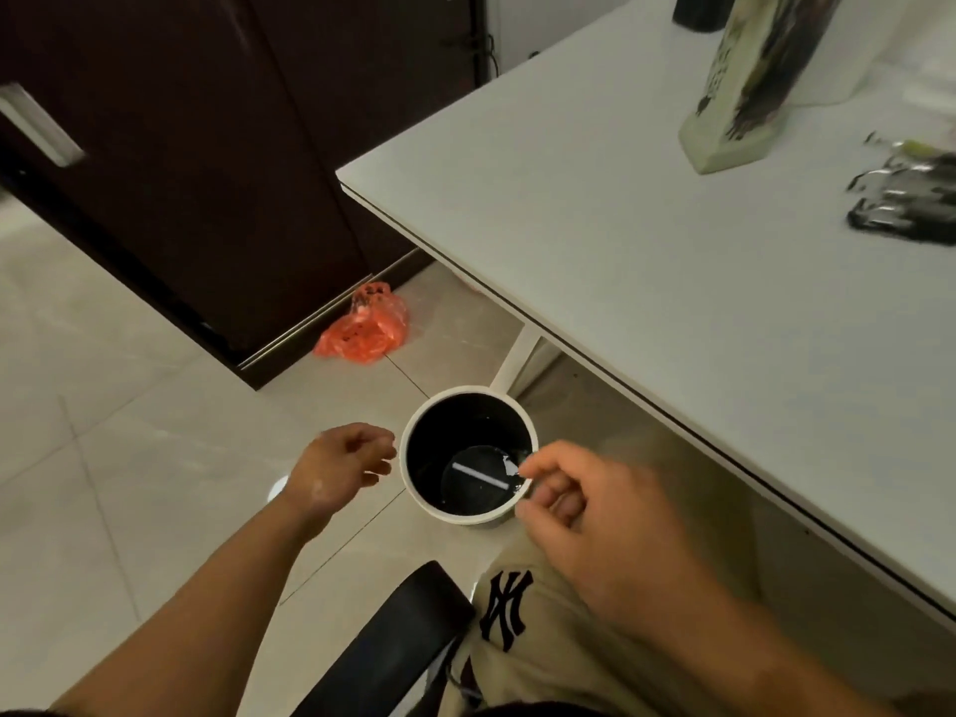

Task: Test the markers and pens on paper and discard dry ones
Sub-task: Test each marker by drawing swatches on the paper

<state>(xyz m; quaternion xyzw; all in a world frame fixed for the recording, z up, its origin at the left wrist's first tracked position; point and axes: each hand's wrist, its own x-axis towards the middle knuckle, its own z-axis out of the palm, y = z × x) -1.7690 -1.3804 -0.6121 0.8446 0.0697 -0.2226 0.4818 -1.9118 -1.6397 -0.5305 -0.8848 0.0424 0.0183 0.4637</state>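
The left hand (341,468) hangs low over the floor, just left of a round waste bin with a white rim and black inside (462,515). Its fingers are loosely curled and it holds nothing. The right hand (595,514) hovers over the right edge of the bin, seen from the back, with its fingers loosely bent and the thumb pointing towards the opening. Nothing can be seen in its grasp.

A slim white pen (478,475) lies slantwise at the bottom of the bin, apart from both hands.

The bin stands on a pale tiled floor (103,406), near the corner of a white table (646,251). Far off on the right side of the table lies a blurred heap of black and silver pens and markers (905,204). Behind it stands a tall pale green box with dark print (750,85).

A crumpled orange plastic bag (364,328) lies on the floor against a dark brown cabinet (207,173). At the bottom of the view are a black chair armrest (393,644) and beige trousers with a dark stitched emblem (543,639).
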